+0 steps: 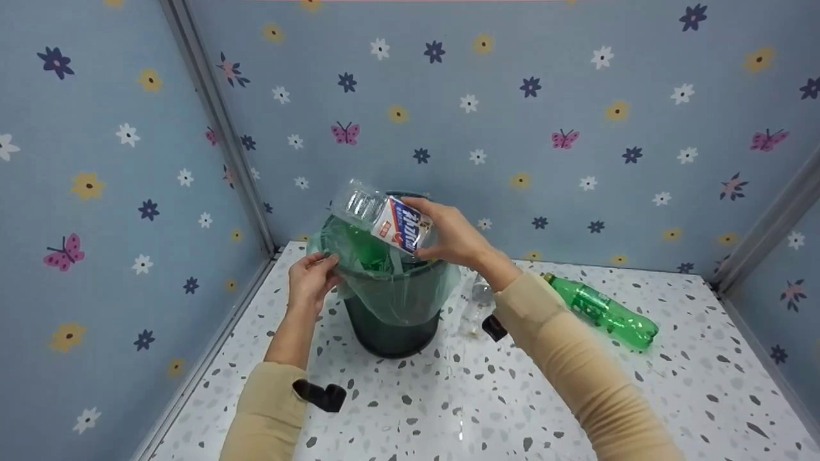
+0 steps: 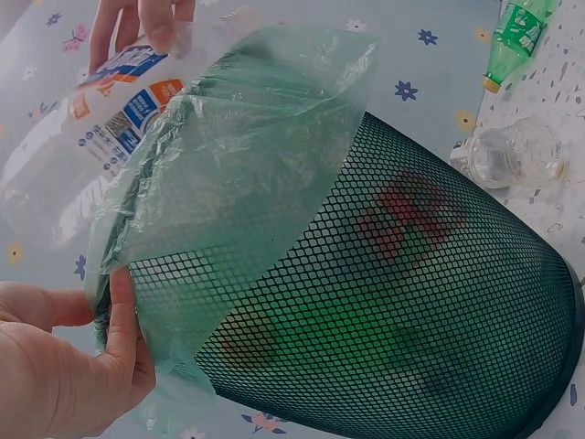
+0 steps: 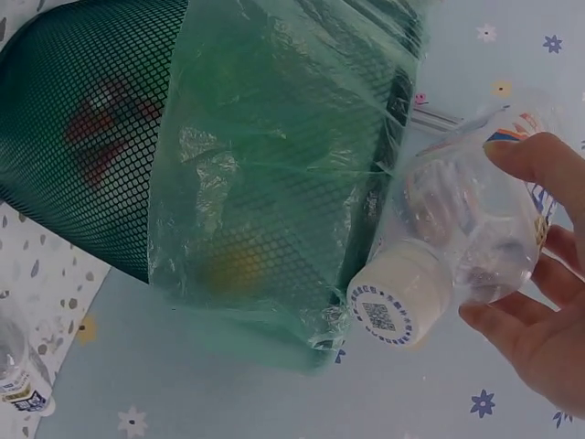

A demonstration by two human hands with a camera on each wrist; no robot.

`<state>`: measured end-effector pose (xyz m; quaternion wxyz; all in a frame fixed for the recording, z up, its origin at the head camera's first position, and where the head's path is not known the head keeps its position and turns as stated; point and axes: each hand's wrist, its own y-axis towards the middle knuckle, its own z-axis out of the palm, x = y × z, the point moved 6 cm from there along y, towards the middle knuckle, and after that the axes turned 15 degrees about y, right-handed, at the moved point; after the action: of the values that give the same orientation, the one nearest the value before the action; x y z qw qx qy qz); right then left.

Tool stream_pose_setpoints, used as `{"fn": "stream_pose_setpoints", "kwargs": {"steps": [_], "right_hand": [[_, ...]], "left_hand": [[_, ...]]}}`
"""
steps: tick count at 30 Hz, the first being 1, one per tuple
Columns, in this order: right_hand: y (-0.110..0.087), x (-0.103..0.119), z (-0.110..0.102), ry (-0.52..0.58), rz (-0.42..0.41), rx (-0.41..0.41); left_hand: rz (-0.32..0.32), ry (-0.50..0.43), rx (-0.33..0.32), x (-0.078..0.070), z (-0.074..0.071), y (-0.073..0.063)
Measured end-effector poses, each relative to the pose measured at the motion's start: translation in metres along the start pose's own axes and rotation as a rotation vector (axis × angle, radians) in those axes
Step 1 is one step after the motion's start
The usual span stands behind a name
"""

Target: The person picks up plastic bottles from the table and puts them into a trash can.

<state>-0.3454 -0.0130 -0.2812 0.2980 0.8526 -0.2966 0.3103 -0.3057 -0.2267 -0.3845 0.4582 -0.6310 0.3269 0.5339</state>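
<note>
So in the head view the clear labelled bottle [image 1: 384, 214] lies off to the left of the fingers of the right hand [image 1: 451, 234], up at the mouth of the bin [image 1: 391, 336], long axis slanting from those fingers toward the far left. The right hand is easily the nearer one, clamped round the bottle's near end; the left hand [image 1: 312, 278] sits lower, off past the bottle's other end, thumb and fingers pinching the green liner [image 1: 400, 298] at the rim. The left wrist view backs up that pinch, plus you get the bin's mesh side just past those fingertips and a blurry red thing [image 2: 407, 215] inside that the head view doesn't show. The right wrist view is the handy one: thumb on one side of the bottle, other fingers opposite, and a white cap [image 3: 402, 297] just beside the lower fingertips, totally hidden from the head camera.
</note>
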Motion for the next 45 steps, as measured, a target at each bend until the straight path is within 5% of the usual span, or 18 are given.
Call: {"fn": "stream_pose_setpoints", "kwargs": {"steps": [10, 18, 31, 38, 45], "right_hand": [[0.004, -0.002, 0.009, -0.21, 0.025, 0.207], [0.005, -0.001, 0.012, -0.294, -0.067, 0.275], [-0.013, -0.009, -0.017, -0.065, -0.257, 0.002], [-0.039, -0.026, -0.034, -0.008, -0.238, -0.216], [-0.069, -0.057, -0.05, 0.031, -0.161, -0.323]], "left_hand": [[0.001, -0.003, -0.013, 0.001, 0.002, 0.001], [-0.016, -0.008, -0.008, 0.001, 0.003, 0.002], [-0.018, -0.009, -0.017, 0.001, 0.001, 0.001], [-0.015, -0.012, -0.012, 0.001, 0.0, 0.001], [0.006, -0.023, 0.008, 0.002, 0.001, 0.002]]}}
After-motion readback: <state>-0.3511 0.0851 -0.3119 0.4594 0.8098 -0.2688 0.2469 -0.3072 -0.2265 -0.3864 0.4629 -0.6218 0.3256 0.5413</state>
